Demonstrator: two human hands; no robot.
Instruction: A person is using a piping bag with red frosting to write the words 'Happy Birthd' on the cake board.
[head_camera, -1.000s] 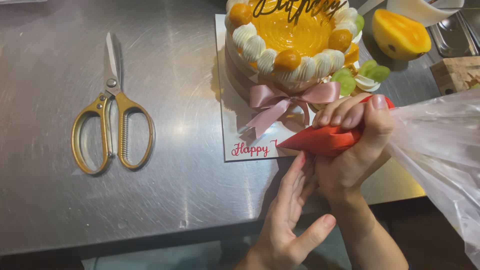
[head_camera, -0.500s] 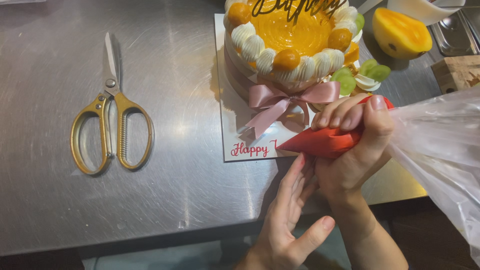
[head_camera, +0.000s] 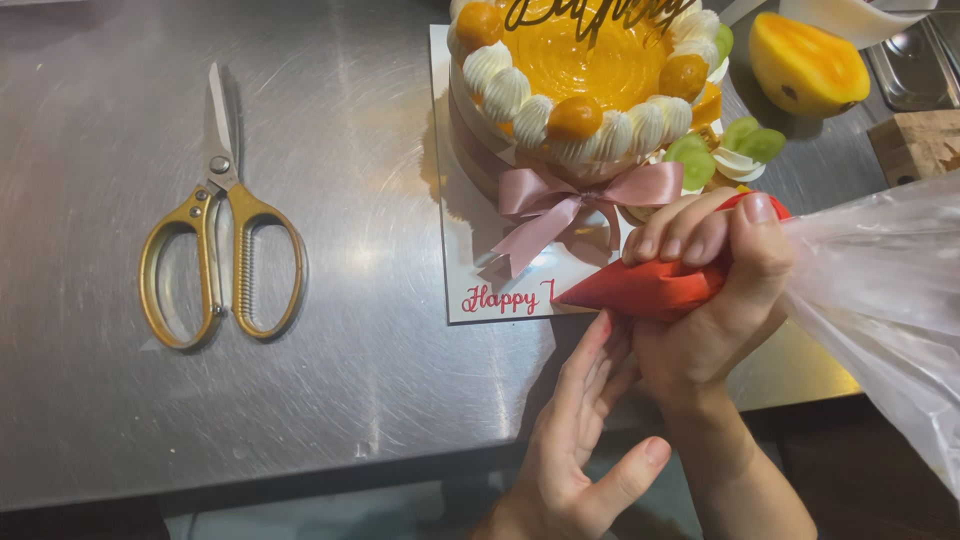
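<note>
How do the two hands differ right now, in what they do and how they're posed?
The right hand is closed around the red-filled clear plastic piping bag, fingers curled over it; the left hand holds nothing, fingers straight and open. The right hand lies above the bag; the left hand props against the right hand's wrist from below. Both are bare, at the steel table's edge.

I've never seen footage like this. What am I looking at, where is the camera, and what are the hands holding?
There is no machine here: a person works with bare hands, and the camera sits on their head, looking down. The right hand grips a piping bag filled with red icing, its tip at the white cake board, where red lettering has been written. The left hand props up the right one from below. On the steel table stand a cake with orange glaze, cream swirls and a pink bow, gold-handled scissors to the left, and half a mango at the top right.
</note>
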